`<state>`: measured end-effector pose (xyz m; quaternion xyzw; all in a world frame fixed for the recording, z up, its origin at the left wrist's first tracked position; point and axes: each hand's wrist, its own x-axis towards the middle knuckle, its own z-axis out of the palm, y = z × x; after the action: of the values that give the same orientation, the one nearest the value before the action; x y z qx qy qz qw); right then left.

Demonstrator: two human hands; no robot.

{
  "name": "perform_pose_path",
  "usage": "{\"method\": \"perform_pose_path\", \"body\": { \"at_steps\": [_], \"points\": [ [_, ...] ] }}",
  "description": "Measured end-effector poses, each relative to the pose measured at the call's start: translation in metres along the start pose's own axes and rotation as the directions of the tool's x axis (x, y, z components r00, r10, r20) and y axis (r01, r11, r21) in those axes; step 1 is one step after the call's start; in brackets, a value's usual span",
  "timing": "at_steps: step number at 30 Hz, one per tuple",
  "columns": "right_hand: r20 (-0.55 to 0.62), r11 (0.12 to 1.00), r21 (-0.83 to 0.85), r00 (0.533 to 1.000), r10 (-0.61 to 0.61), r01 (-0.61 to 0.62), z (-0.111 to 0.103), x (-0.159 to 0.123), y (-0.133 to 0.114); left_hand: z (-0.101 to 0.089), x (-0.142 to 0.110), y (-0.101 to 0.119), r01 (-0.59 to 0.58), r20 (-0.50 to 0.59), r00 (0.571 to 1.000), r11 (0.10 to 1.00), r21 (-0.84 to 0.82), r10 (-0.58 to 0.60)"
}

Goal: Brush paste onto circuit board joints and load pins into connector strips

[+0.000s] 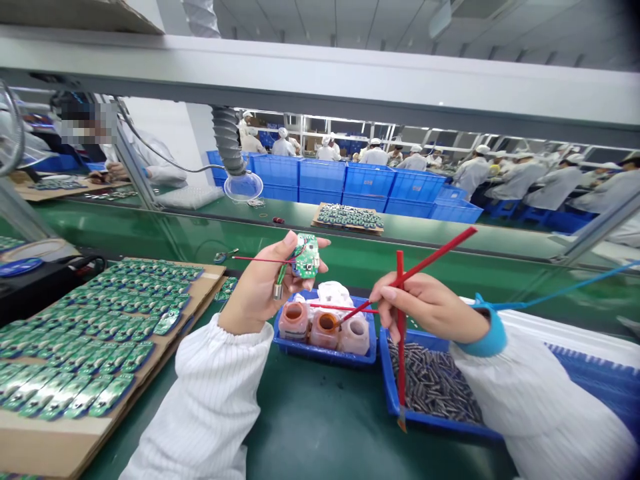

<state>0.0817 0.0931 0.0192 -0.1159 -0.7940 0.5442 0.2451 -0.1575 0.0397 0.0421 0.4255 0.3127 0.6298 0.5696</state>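
One small green circuit board point(306, 255) stood upright in the left grip point(257, 283), which was closed around it, the thumb lying across its edge. The board looked light and stiff but fragile, best held by its edges, clear of the soldered parts. A thin red wire point(260, 259) ran from it, and a small metal cylinder point(277, 290) hung just below, both likely to swing loosely if tilted. The board sat at the top of the grip, well above the green surface point(310, 427). The right grip point(425, 307) was closed on two long red sticks point(401, 333), one ending in a brush tip, the other reaching toward three jars point(325, 330) in a blue tray point(325, 357). Their contents seemed orange, though the view left that uncertain. Beside them stood a blue bin point(395, 393) of metal cylinders point(435, 380). To the left, a cardboard tray point(50, 447) carried rows of green boards point(95, 333). Far beyond, co-workers in white point(327, 152) worked behind blue crates point(320, 177).
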Motion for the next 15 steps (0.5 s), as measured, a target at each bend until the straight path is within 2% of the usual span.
{"method": "perform_pose_path", "body": {
  "at_steps": [4,7,11,15],
  "points": [
    [0.014,1.0,0.02,1.0,-0.02,0.019,-0.001,-0.005,-0.004,-0.001,0.001,-0.001,0.051,0.025,0.998,0.995,0.085,-0.053],
    [-0.092,0.99,0.003,0.986,-0.138,0.138,-0.006,-0.012,-0.014,-0.002,0.005,-0.003,0.143,-0.011,0.99,0.972,0.186,-0.143],
    [-0.236,0.927,-0.131,0.897,-0.373,0.351,-0.014,-0.022,-0.029,-0.003,0.01,-0.01,0.21,-0.061,0.978,0.923,0.321,-0.202],
    [-0.293,0.872,-0.17,0.821,-0.489,0.459,-0.015,-0.027,-0.035,-0.005,0.015,-0.018,0.252,-0.058,0.966,0.872,0.419,-0.251]
  ]
}}
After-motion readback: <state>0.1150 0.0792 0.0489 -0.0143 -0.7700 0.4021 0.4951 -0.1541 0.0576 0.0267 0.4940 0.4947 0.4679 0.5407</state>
